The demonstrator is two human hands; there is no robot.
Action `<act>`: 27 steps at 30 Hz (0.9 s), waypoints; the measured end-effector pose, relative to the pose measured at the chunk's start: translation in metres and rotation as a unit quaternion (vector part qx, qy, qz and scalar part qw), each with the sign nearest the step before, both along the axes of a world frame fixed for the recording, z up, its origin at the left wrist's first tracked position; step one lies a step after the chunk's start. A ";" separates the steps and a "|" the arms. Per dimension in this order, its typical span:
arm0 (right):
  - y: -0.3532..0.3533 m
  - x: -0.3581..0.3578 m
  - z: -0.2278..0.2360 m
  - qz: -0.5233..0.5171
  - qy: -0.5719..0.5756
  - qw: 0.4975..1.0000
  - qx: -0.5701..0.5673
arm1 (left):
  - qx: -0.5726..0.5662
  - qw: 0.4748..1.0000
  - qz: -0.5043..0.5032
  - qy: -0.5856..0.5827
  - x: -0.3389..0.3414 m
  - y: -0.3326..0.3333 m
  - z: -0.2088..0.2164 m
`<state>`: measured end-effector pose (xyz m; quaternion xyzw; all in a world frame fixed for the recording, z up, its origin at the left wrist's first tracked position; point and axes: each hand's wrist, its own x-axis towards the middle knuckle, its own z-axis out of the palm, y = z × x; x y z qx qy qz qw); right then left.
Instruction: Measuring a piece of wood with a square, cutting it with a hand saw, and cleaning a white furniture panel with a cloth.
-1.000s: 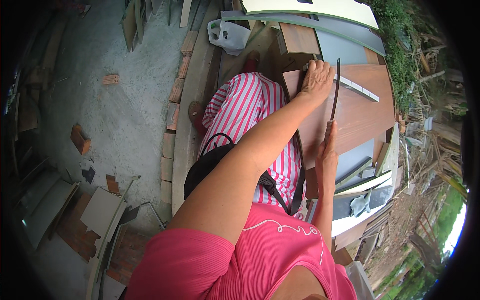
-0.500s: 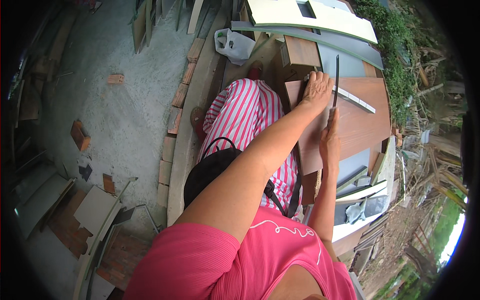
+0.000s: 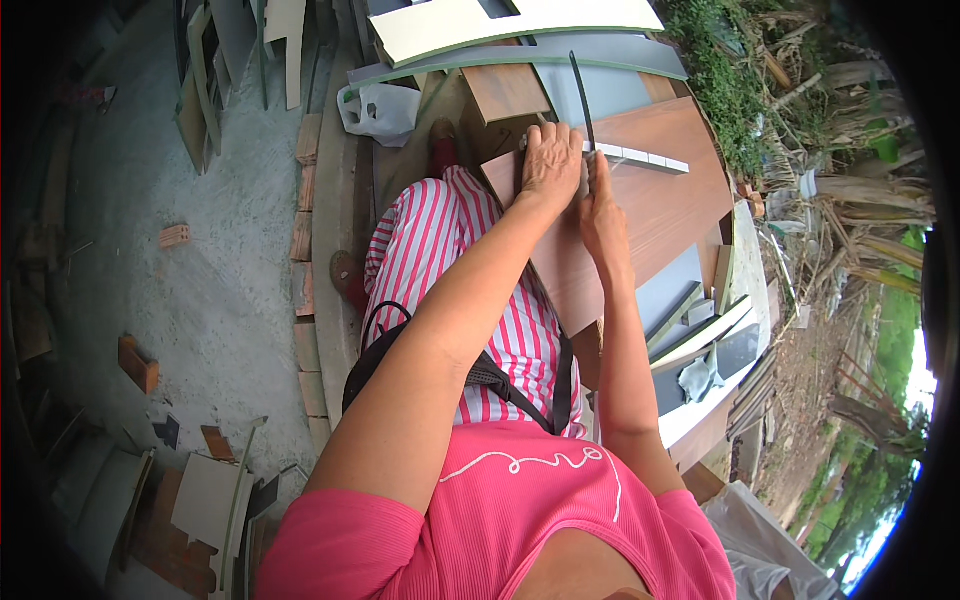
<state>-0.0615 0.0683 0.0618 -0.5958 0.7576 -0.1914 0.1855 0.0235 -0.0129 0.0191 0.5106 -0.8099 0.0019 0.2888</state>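
A worker wears a pink ribbed top with short sleeves, a scooped neckline and looping white line across the chest, vertically striped pink-and-white trousers, dark red socks and brown footwear.

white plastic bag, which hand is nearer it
Left: the left hand is right of and a little below the bag in the picture; the right hand is farther right and lower.

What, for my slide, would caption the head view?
Left hand holding a white lined strip on a woodgrain board; right hand gripping a narrow dark blade.
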 end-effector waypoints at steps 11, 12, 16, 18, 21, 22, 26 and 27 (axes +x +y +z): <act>0.119 0.015 -0.005 0.028 -0.006 0.999 -0.036 | 0.000 1.000 0.010 0.002 0.002 -0.004 -0.010; 0.135 0.018 -0.001 0.005 -0.011 1.000 0.017 | -0.004 1.000 0.005 -0.001 0.004 -0.005 -0.009; 0.144 0.026 0.026 -0.058 -0.066 0.981 0.174 | -0.005 1.000 -0.002 0.008 0.007 -0.005 -0.008; 0.131 0.022 0.015 -0.020 -0.045 0.992 0.112 | 0.000 1.000 0.003 0.000 0.007 -0.006 -0.007; 0.086 0.011 0.004 -0.007 -0.030 0.998 0.062 | 0.011 1.000 0.002 -0.014 0.006 -0.003 -0.003; 0.067 0.006 0.002 0.006 -0.030 0.999 0.032 | 0.008 1.000 0.001 -0.013 0.004 -0.002 -0.004; 0.009 -0.003 -0.015 0.038 0.007 0.996 -0.078 | -0.009 1.000 -0.001 0.014 0.002 -0.001 -0.003; 0.008 0.001 -0.014 0.046 0.005 0.996 -0.078 | -0.008 1.000 0.003 0.011 0.004 -0.001 -0.005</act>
